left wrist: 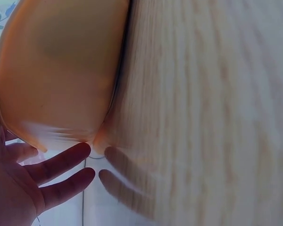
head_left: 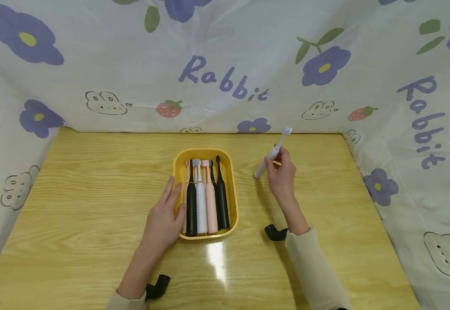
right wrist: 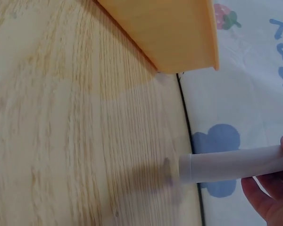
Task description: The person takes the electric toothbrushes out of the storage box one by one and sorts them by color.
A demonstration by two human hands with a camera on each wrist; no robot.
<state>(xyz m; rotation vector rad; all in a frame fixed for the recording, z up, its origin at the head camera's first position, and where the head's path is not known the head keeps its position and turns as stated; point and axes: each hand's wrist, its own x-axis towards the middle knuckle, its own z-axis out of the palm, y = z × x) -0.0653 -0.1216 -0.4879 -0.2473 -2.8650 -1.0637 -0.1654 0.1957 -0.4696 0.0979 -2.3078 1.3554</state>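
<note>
My right hand (head_left: 283,174) pinches a white electric toothbrush (head_left: 274,152) by its handle, to the right of a yellow tray (head_left: 235,206). The brush tilts, head up and to the right, and in the right wrist view its handle end (right wrist: 186,168) shows against the table and backdrop. In the tray lie several electric toothbrushes: black ones (head_left: 191,211), a white one (head_left: 201,211) and pink ones (head_left: 211,211), heads pointing away. My left hand (head_left: 163,221) rests at the tray's left side, fingers extended, thumb over the rim.
The wooden table (head_left: 93,185) runs back to a white cloth backdrop (head_left: 140,64) printed with flowers, rabbits and lettering. More cloth hangs at the left and right. A black curved piece is at each wrist, the right one (head_left: 275,233) above the table.
</note>
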